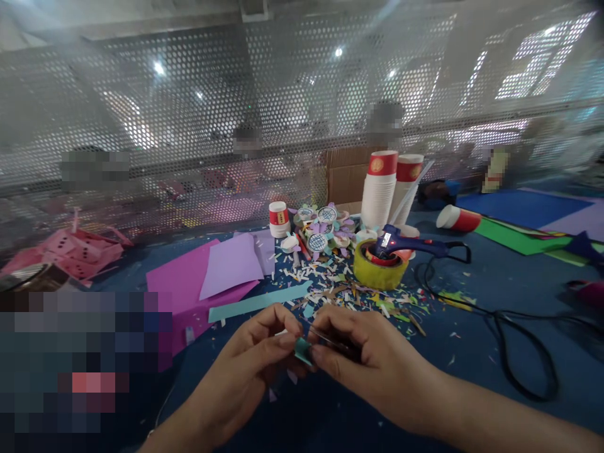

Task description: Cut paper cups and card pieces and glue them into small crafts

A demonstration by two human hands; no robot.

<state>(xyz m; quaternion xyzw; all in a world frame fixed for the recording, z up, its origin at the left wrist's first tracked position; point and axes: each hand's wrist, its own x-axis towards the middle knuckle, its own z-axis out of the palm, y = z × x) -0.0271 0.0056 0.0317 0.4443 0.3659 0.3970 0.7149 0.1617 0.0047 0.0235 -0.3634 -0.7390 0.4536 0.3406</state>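
Close in front of me, my left hand (264,358) pinches a small folded piece of teal paper (302,351) between thumb and fingers. My right hand (363,346) meets it from the other side, its thumb and finger at the paper's right end. Within the right hand's closed fingers lies a slim dark tool with a shiny metal edge (333,341); the fingers cover most of it, and its exact kind is hidden. Just beyond the hands, a longer teal paper strip (259,302) lies on the blue tabletop (349,402).
Paper scraps (325,280) litter the middle. Behind them are decorated paper discs (318,241) and stacked paper cups (379,195). A blue glue gun (415,244) rests on a yellow tape roll (377,270); its black cable (507,352) loops rightward. Purple sheets (231,267) lie left; a perforated metal screen (189,126) stands behind.
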